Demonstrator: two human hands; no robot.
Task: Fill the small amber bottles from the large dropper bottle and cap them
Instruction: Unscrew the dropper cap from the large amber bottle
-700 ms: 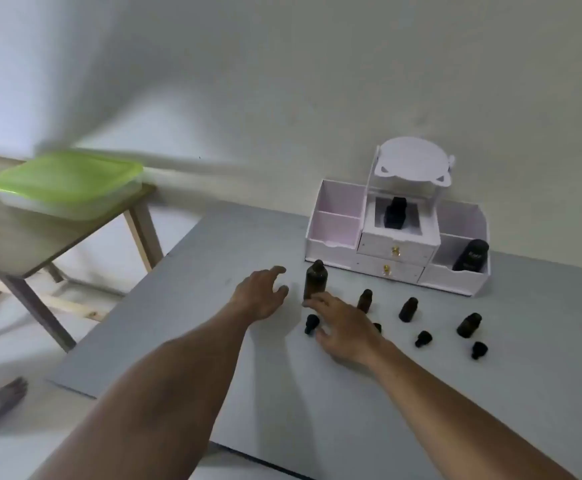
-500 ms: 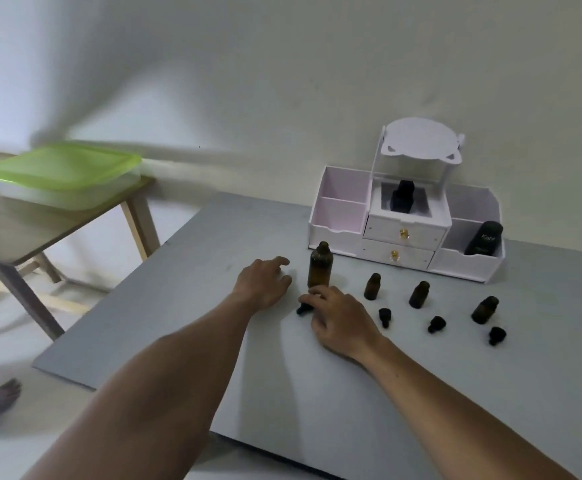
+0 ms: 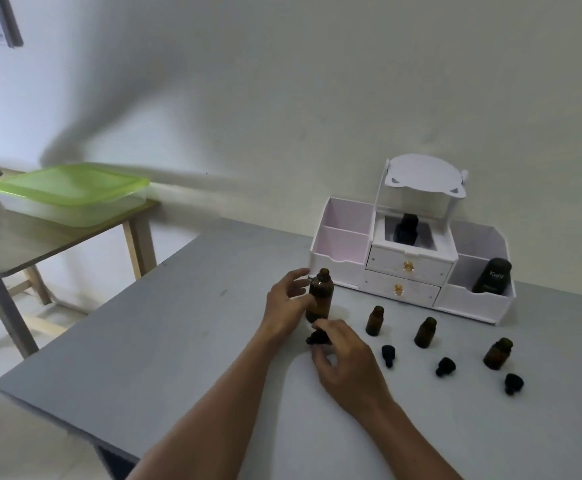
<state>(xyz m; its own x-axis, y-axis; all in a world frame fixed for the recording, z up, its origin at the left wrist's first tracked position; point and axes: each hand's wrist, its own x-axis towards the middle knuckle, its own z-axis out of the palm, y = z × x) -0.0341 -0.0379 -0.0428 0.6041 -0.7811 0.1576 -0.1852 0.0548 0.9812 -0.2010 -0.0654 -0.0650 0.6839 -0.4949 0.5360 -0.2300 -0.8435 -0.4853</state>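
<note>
White drawer organiser (image 3: 408,269) behind; nearest small amber bottle (image 3: 374,321) just right of the hands; left hand (image 3: 286,301) curls round the large amber bottle (image 3: 321,292); right hand (image 3: 346,363) pinches a black dropper cap (image 3: 317,339).

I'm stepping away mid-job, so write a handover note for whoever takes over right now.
Left hand: grip round the large amber glass bottle, upright on the grey table, neck open.
Right hand: pinches the black dropper cap by that bottle's foot.
Three small amber glass bottles stand uncapped to the right, small black caps lying in front of them.
Done: large bottle opened. Fill level of the small ones cannot be told.
Left: fill all three, cap them.
</note>
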